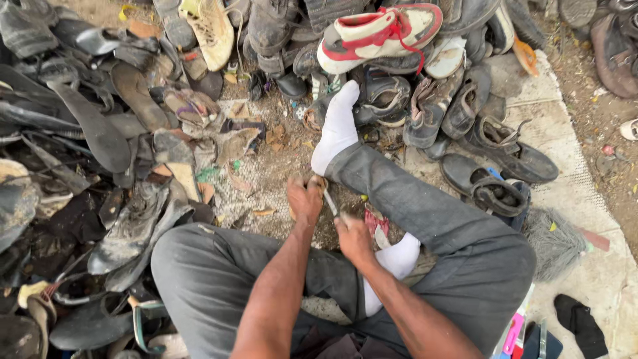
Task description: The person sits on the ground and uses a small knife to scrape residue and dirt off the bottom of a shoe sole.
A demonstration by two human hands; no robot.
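I sit on the ground in grey trousers and white socks, one leg (425,199) stretched toward a heap of old shoes. My left hand (304,198) is closed on a small tan piece, mostly hidden under the fingers, just beside my shin. My right hand (352,238) grips a thin pale metal tool (330,201) whose tip reaches up to the piece in my left hand. A small red and white scrap (376,225) lies on the ground next to my right hand, near my other white-socked foot (399,258).
Worn shoes and loose soles lie heaped on the left (100,133) and across the top. A red and white sneaker (379,33) tops the pile. Black shoes (495,189) sit right of my leg, with a grey brush (555,242) and pink tool (513,332) beyond.
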